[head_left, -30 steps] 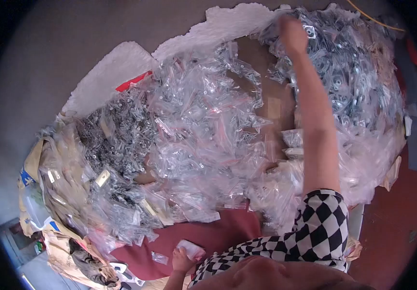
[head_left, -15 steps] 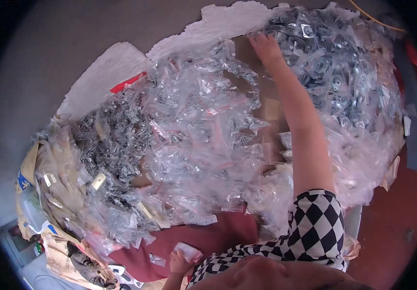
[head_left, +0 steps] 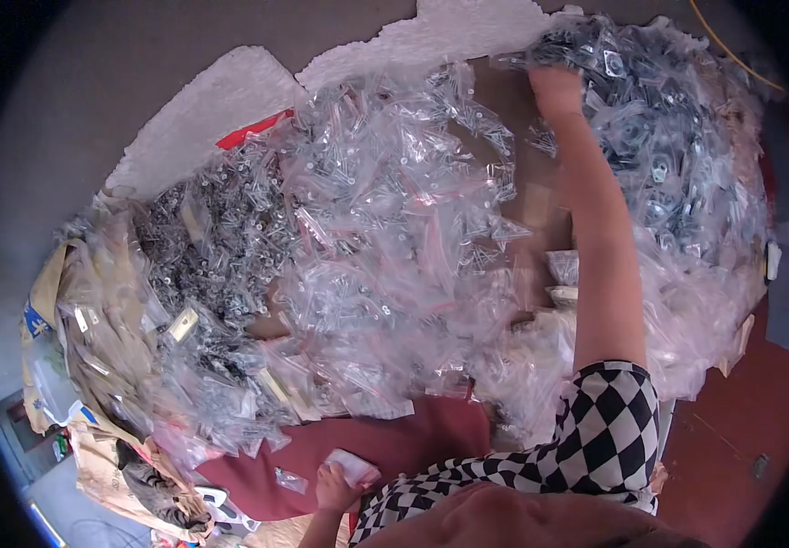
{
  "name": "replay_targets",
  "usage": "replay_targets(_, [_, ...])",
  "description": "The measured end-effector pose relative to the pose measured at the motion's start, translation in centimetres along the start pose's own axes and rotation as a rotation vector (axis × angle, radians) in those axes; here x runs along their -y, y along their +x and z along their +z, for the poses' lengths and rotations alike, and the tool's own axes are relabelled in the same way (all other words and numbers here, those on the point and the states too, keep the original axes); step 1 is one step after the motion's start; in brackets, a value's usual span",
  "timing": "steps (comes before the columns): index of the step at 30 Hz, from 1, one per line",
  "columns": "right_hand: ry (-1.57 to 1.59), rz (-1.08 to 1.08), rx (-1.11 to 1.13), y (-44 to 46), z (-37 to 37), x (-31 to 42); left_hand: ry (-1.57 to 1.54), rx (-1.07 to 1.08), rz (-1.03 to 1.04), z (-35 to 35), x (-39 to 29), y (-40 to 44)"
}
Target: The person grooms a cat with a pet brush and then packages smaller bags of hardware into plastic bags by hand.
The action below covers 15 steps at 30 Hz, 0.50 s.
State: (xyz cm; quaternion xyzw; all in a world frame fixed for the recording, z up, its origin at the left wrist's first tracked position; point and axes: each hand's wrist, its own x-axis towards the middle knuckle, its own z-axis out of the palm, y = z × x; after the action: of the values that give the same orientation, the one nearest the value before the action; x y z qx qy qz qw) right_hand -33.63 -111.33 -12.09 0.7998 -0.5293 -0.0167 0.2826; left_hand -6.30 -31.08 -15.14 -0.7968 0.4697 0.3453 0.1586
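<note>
Over the smooth dark red cloth (head_left: pixel 248 482), the left hand (head_left: pixel 335 489) holds a clear, flat plastic packet (head_left: pixel 356 468) snugly, while the right hand (head_left: pixel 557 89), its grip too hidden to know, should feel gently beside the clear plastic bags of grey metal parts (head_left: pixel 664 137).

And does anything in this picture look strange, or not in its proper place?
Yes: what looks like a tabby cat lies in or on the brown paper bag at lower left. An animal seems odd so near the bagged screws.

No lettering can be read; faint marks on the brown paper bag (head_left: pixel 100 470) at eight o'clock and the blue print (head_left: pixel 38 320) near nine stay illegible
</note>
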Motion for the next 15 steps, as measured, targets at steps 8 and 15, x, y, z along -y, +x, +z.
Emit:
replay_targets(8, [1.323, 0.013, -0.226, 1.5, -4.0, -2.8, 0.041, 0.043, -0.014, 0.0, 0.1, 0.0])
replay_targets(15, [0.816, 0.119, -0.08, 2.5, 1.9, 4.2, 0.024, 0.059, -0.016, 1.5, 1.2, 0.1])
